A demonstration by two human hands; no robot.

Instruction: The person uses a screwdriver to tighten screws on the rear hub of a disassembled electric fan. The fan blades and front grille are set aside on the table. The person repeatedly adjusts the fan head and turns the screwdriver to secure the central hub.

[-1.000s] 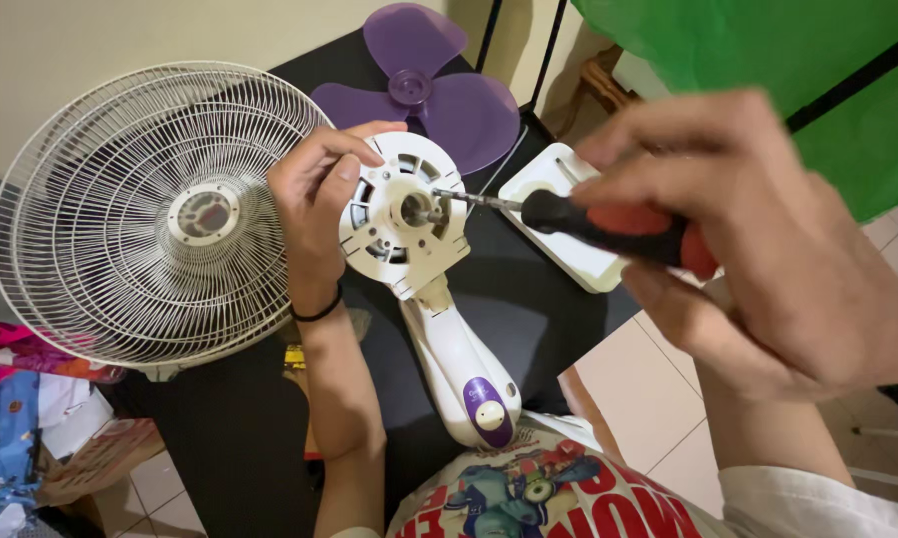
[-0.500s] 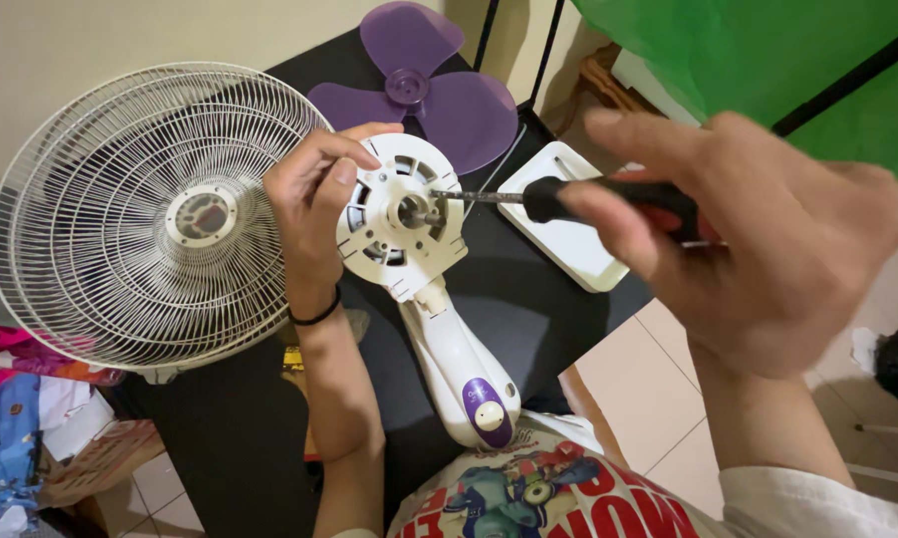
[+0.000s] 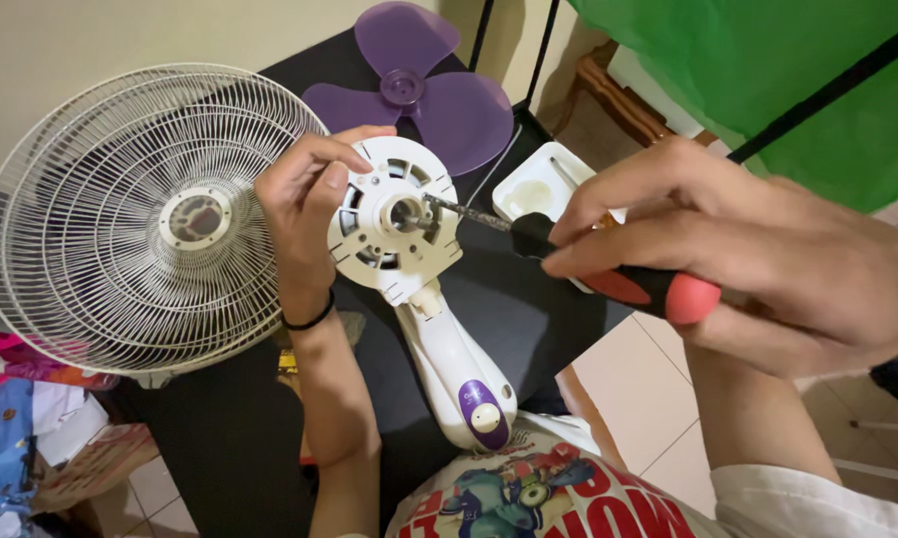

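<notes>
Grille point(image 3: 140, 214) in white wire sits out at 9 o'clock on the black table point(image 3: 220, 438). Next over, left hand point(image 3: 304, 204) has its fingers wrapped round the rim of the white fan motor housing point(image 3: 394, 219), dead center. Purple fan blade point(image 3: 414, 90) lies at 12. Right hand point(image 3: 758, 259), around 3, grips a red-and-black screwdriver point(image 3: 608, 274), tip poked into the housing's hub.

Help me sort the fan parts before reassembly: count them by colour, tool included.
White: 3 – wire grille, motor housing, small tray
Purple: 1 – fan blade
Red and black: 1 – screwdriver
Total: 5
</notes>
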